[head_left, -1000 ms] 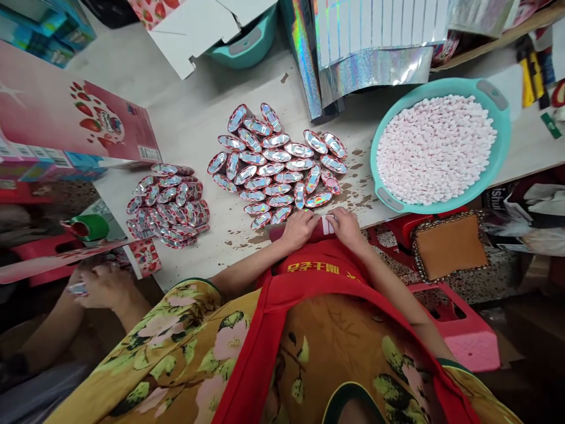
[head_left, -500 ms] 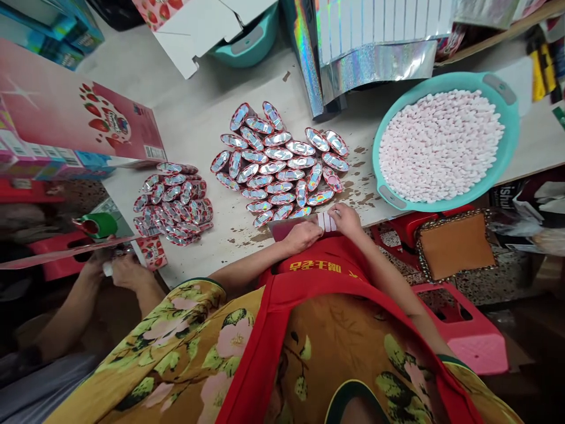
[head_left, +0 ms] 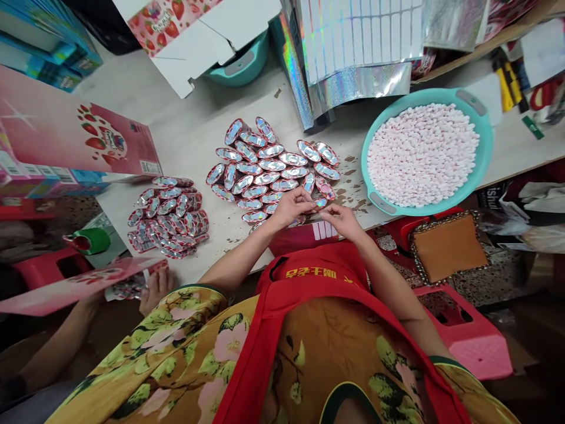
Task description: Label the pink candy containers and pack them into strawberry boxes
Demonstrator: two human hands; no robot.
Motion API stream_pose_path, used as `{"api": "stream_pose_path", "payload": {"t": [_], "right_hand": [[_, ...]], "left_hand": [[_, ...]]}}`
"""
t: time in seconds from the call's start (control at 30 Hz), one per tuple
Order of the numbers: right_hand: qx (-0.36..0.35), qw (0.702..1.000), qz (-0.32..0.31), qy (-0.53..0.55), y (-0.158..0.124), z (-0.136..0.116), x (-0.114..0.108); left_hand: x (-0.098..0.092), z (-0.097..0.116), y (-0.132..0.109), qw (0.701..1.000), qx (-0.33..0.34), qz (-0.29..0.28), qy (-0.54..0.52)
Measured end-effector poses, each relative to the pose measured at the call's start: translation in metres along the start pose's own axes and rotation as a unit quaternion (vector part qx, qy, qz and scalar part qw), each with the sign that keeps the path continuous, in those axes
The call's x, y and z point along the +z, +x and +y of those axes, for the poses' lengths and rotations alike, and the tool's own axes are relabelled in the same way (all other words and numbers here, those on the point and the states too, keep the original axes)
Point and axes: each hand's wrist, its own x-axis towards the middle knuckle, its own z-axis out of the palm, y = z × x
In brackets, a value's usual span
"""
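Note:
My left hand [head_left: 295, 207] reaches to the front edge of a pile of foil-topped packets [head_left: 269, 164]. Its fingers are closed at the side of one shiny packet [head_left: 320, 202]. Just right of that packet, my right hand [head_left: 342, 221] holds its thumb and forefinger pinched together. Anything between those fingertips is too small to make out. Below both hands, a dark red flat piece with white strips [head_left: 325, 231] lies against the table's front edge, by my red apron.
A teal bowl of small white pieces [head_left: 424, 156] stands to the right. Silvery label sheets [head_left: 362, 41] lie at the back. Another packet pile [head_left: 170, 218] and a strawberry-print box [head_left: 83, 129] are to the left. A co-worker's hand [head_left: 156, 288] holds a pink box there.
Both my hands have left the white strips and moved up to the packet pile's front edge. The view has shifted slightly. At the left, the co-worker's pink box has moved.

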Motion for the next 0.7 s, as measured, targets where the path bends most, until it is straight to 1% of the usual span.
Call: {"api": "stream_pose_path", "payload": {"t": [0.1, 0.2, 0.27, 0.37, 0.43, 0.47, 0.57, 0.7], "right_hand": [[0.030, 0.999, 0.043, 0.013, 0.012, 0.005, 0.000], [0.053, 0.996, 0.071, -0.003, 0.023, 0.011, -0.002], [0.063, 0.993, 0.093, -0.036, 0.030, 0.013, -0.005], [0.082, 0.984, 0.128, -0.095, 0.040, 0.013, -0.008], [0.096, 0.976, 0.138, -0.135, 0.044, 0.011, -0.009], [0.102, 0.973, 0.137, -0.155, 0.046, 0.010, -0.009], [0.116, 0.960, 0.139, -0.215, 0.051, 0.005, -0.007], [0.140, 0.932, 0.157, -0.296, 0.058, 0.000, -0.009]], "left_hand": [[0.000, -0.005, 0.021, 0.999, -0.004, 0.026, 0.032], [0.001, -0.011, 0.046, 0.986, 0.017, 0.089, 0.139], [0.002, -0.013, 0.061, 0.962, 0.051, 0.133, 0.232], [0.006, -0.014, 0.077, 0.911, 0.111, 0.157, 0.365], [0.008, -0.014, 0.083, 0.880, 0.140, 0.157, 0.425], [0.008, -0.015, 0.084, 0.871, 0.145, 0.157, 0.443], [0.012, -0.017, 0.085, 0.854, 0.137, 0.157, 0.477], [0.019, -0.017, 0.083, 0.832, 0.119, 0.163, 0.516]]}}
